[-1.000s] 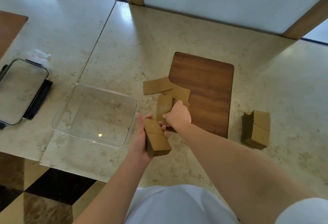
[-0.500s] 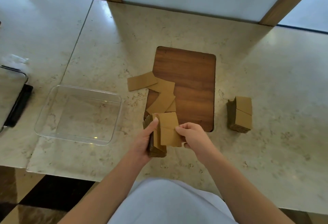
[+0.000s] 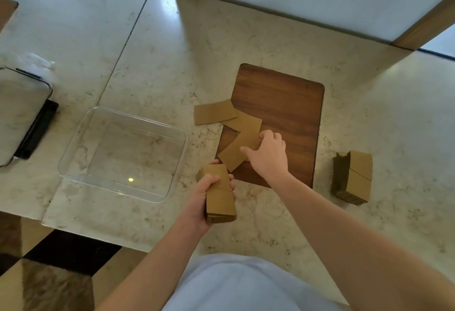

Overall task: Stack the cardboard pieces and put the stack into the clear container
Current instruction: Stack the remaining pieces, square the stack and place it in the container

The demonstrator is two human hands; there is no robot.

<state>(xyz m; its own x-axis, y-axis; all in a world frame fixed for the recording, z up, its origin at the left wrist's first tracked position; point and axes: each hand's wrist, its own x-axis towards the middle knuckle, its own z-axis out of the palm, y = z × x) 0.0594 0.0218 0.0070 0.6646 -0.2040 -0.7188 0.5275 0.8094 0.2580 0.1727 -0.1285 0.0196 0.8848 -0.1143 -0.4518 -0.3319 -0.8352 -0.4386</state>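
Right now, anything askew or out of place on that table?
Three loose cardboard pieces lie fanned at odd angles, overlapping, half on the wooden board. The second stack at right has a ragged top corner. The clear container holds nothing yet.

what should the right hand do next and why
Probably pinch the nearest loose cardboard piece and lift it onto the stack in the left hand: the right hand is on it, and the clear container is empty.
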